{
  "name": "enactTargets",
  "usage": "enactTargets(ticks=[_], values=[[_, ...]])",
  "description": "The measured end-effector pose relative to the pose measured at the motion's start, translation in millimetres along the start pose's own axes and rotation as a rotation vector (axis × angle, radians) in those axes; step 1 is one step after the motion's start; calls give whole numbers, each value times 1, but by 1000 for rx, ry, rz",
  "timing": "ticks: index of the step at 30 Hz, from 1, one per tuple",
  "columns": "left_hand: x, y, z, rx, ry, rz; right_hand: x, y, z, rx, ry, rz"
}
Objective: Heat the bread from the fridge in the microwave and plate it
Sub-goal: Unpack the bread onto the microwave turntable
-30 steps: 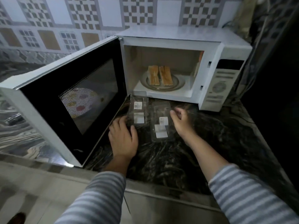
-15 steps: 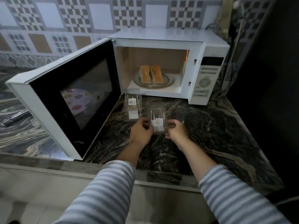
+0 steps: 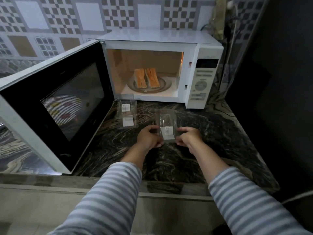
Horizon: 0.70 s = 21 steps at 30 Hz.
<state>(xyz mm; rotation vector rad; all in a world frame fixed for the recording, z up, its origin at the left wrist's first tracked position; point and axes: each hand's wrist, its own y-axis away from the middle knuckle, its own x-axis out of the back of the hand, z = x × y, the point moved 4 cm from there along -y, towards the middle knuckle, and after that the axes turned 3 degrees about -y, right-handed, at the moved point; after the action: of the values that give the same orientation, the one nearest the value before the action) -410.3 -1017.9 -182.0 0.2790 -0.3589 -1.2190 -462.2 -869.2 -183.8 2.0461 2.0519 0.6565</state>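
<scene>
Head view: two pieces of bread [image 3: 146, 80] lie side by side on the glass turntable [image 3: 165, 86] inside the microwave [image 3: 201, 53], whose door [image 3: 55, 102] stands wide open to the left. On the dark marble counter [image 3: 220, 133] the left hand [image 3: 149, 138] and right hand [image 3: 189, 137] are closed from either side on a clear plastic pack [image 3: 166, 126], fingers pinching its lower edges near the white label; the pack appears raised off the counter, though its transparency makes contact hard to confirm. A second clear pack [image 3: 127, 112] lies flat just in front of the microwave, apart from both hands. Assessment: both packs look empty, thin and very light, liable to buckle or crackle under a firm squeeze and somewhat slick, so a light hold at the stiffer rim is appropriate. The bread appears soft, light and easily crushed or torn. It is best taken by its long crusted sides or lifted from beneath. Heating seems not yet started, given the open door.
</scene>
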Motion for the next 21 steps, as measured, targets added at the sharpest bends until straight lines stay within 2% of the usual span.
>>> enactTargets(ticks=[9,14,21], values=[[-14,-4,7,38,-27,18,8,-3,2,-15,-40,18],[-23,-11,6,11,5,0,8,-4,1,-49,-108,2],[-24,-9,13,3,-65,34,12,0,-1,-87,-161,13]])
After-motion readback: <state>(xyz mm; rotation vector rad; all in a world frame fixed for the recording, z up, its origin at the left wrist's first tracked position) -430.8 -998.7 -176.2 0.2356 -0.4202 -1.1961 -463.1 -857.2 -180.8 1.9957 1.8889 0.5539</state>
